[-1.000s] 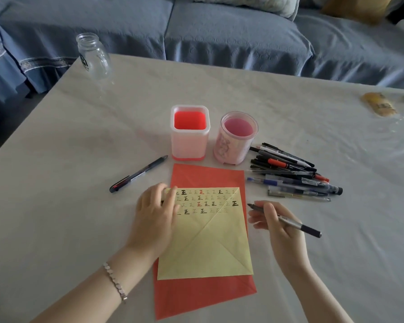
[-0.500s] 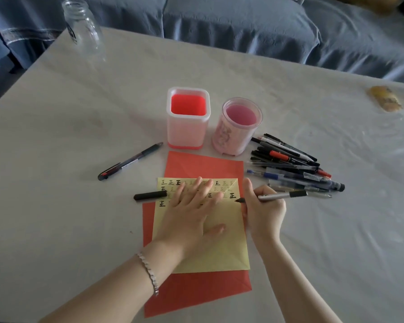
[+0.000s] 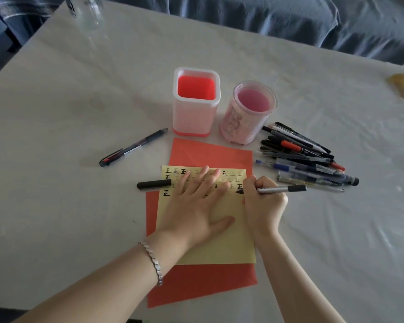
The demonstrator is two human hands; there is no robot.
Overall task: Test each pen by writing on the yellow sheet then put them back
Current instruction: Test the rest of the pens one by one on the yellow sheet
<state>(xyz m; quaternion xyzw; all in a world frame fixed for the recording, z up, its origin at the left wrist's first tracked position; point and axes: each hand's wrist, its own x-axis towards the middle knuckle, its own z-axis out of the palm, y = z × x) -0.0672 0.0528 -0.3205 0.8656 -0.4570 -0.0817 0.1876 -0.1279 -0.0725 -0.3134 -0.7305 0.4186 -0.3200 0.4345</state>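
Your left grip lies flat on the yellow sheet, fingers straight and spread over the rows of written marks, thumb out to the side. It grasps nothing; it only presses the paper down. A bracelet sits on that wrist.

Your right grip is curled round a silver pen. The dark tip points left and meets the sheet at its right edge, just under a bold black mark. The pen's barrel runs out to the right, nearly level.

The yellow sheet rests on a larger red sheet, which shows above, left of and below it. Both lie on the desk in front of you.

A black cap lies on the desk, its right end touching the yellow sheet's left edge. Farther left, well apart from the paper, one dark pen lies at a slant.

Behind the red sheet stand two holders side by side: a square one with a red inside and a round one with a pink inside. No pens show in either.

The pile of pens lies right of the round holder, just beyond your right grip.

A glass jar stands at the desk's far left corner, partly cut off by the frame. A blue sofa runs behind the desk.
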